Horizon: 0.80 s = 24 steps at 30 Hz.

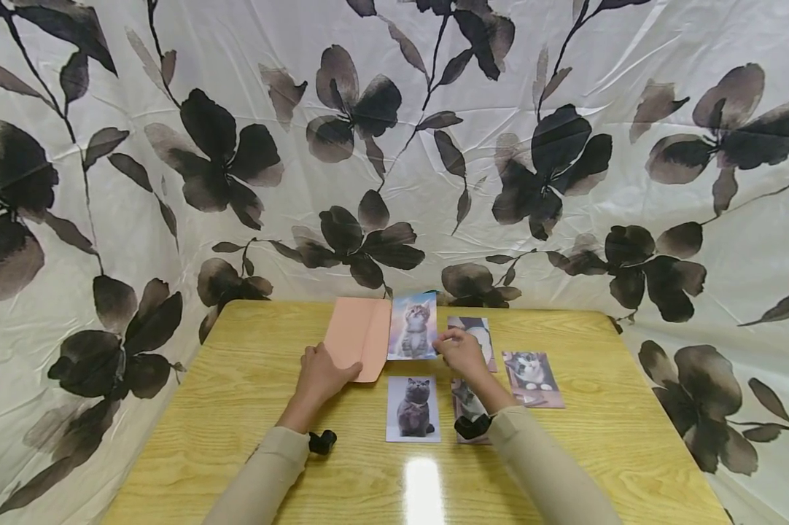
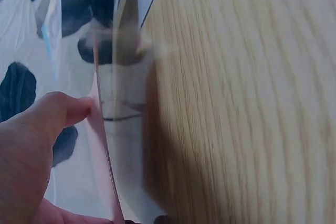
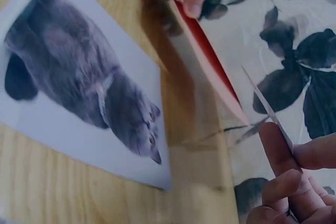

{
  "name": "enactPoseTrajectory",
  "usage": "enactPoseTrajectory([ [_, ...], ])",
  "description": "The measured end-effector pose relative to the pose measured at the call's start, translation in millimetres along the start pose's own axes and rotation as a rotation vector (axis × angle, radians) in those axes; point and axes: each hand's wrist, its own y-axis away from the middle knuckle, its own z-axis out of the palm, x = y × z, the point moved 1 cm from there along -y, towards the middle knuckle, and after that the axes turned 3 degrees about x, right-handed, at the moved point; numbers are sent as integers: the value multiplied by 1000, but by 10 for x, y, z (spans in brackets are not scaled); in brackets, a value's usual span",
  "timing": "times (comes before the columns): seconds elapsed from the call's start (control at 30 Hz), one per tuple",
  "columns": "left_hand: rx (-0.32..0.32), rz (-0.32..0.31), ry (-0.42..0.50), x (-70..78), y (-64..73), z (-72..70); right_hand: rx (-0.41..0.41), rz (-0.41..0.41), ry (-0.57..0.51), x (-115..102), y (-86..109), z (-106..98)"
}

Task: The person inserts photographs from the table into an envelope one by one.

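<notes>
Nearest, on the yellow wood-grain table [image 1: 348,485], lies a rectangular grey-cat photo card [image 1: 413,419]. Beyond it, the left hand [image 1: 325,375] grips a raised salmon-pink paper envelope [image 1: 358,328], red inside, its contents hidden; the right hand [image 1: 463,355] pinches a rectangular tabby-kitten photo card [image 1: 413,329] just beside it. Behind hangs white flower-printed fabric [image 1: 427,262].

2 long sleeves on my remote feed, left sleeve [image 1: 263,467] and right sleeve [image 1: 545,467], both plain pale beige, cuffs ending short of wrists. Beyond cuffs, left hand [image 1: 327,373] and right hand [image 1: 463,350] bare. 1 small black device per arm: left device [image 1: 322,442] lumpy, 2-lobed; right device [image 1: 473,426] broader. Finer device details too small for me to read.
</notes>
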Motion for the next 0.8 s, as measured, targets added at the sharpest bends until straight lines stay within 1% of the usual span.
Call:
enactPoseTrajectory([
  [0.1,13,7,-12,44,12,28,-10,-7,3,6,2,60],
  [0.23,9,5,-23,80,28,55,-6,3,9,35,-21,136],
  [0.43,8,4,-21,76,55,88,14,-10,43,77,-47,253],
  [0.53,11,13,-17,74,61,104,17,-13,51,76,-34,307],
  [0.63,10,18,-7,77,64,110,17,-5,32,56,-21,355],
  [0.8,5,18,13,81,67,121,10,-34,8,27,-29,428],
])
